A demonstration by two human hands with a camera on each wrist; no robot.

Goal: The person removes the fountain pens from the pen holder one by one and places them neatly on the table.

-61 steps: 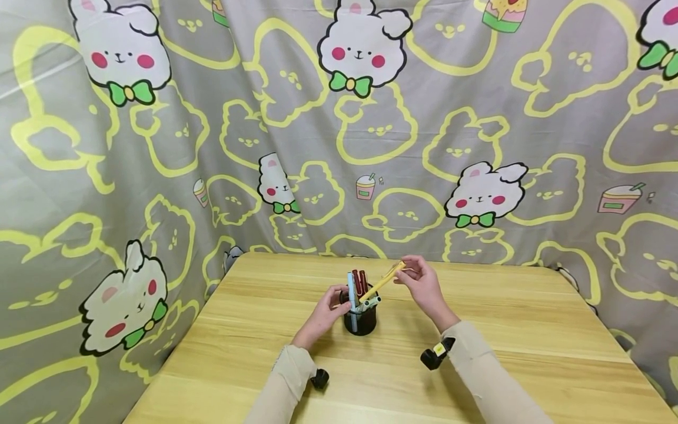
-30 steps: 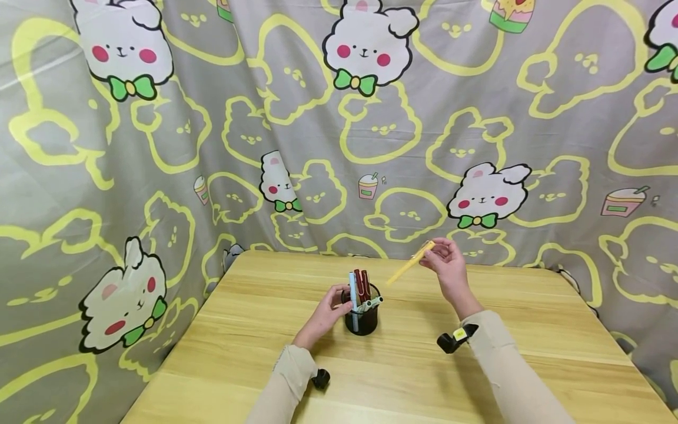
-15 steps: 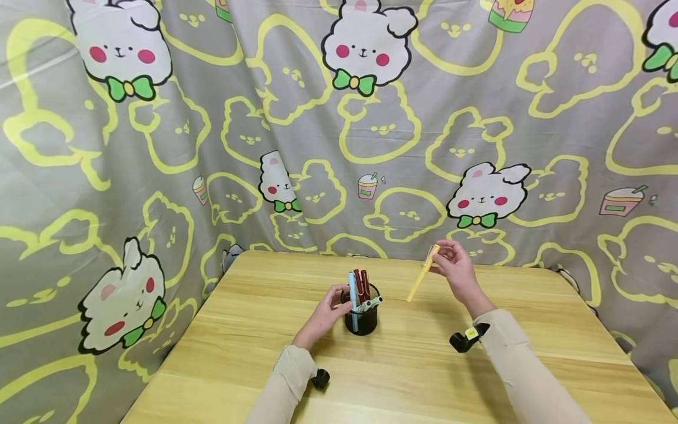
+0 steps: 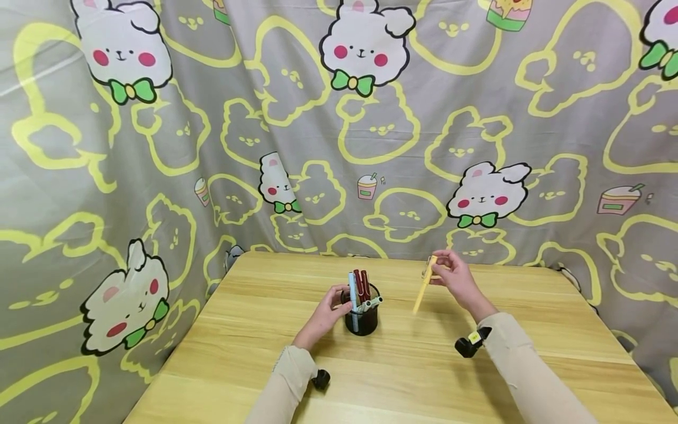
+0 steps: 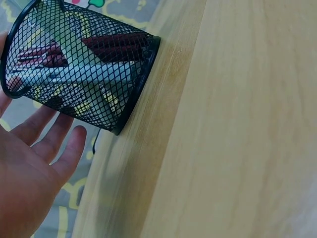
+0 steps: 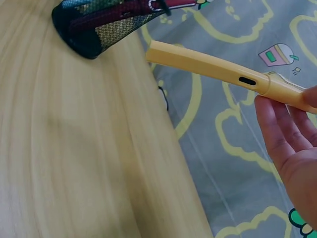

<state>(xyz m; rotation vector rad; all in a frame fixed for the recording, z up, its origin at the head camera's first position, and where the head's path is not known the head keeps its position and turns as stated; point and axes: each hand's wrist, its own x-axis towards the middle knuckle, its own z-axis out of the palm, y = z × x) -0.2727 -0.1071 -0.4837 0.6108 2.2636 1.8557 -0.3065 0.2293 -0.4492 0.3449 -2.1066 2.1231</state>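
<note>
A black mesh pen holder (image 4: 361, 323) stands upright on the wooden table. My left hand (image 4: 326, 312) grips its rim from the left, thumb in front; part of that grip is cut off in the left wrist view. Inside the holder are dark red pens (image 4: 361, 284), a light blue pen (image 4: 352, 290) and pale green pens (image 4: 371, 304). To the right of it, my right hand (image 4: 457, 280) pinches a yellow pen (image 4: 422, 290) by its clip end. The pen's other end slants down to the left; in the right wrist view its barrel has a dark oval window.
The wooden table (image 4: 413, 371) extends around both hands. Behind its far edge and along the left hangs a grey curtain (image 4: 318, 135) with a cartoon pattern. A small black camera (image 4: 471, 343) sits on the right wrist, another camera (image 4: 321, 379) on the left.
My right hand has drawn the yellow pen out of the holder and carried it right, then lowered it, its free end swinging downward. My left hand has stayed at the holder's rim.
</note>
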